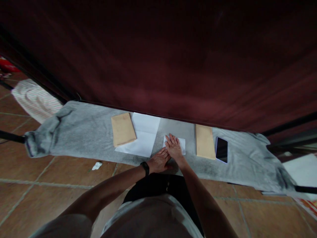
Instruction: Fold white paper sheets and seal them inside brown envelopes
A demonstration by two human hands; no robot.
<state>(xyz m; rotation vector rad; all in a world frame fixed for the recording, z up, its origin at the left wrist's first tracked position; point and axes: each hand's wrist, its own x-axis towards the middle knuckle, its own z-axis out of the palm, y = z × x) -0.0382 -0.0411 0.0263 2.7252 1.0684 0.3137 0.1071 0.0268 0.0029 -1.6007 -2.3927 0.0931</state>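
Note:
A small piece of white paper (182, 145), perhaps folded, lies on the grey cloth (81, 130) in front of me. My right hand (173, 147) presses flat on it with the fingers stretched out. Beside it, my left hand (158, 160) rests palm down at the paper's near left corner, its fingers straight and partly behind the right hand. To the left lies a larger white sheet (146, 132), with a stack of brown envelopes (123, 129) overlapping its left side. On the right sits another brown envelope or stack of brown paper (205, 142).
A phone (221, 149) with a dark screen lies right of the brown paper. A dark red curtain-like surface (148, 66) rises along the cloth's far edge. Striped fabric (37, 99) hangs at the left. On the tiled floor (71, 172) is a crumpled white scrap (96, 165).

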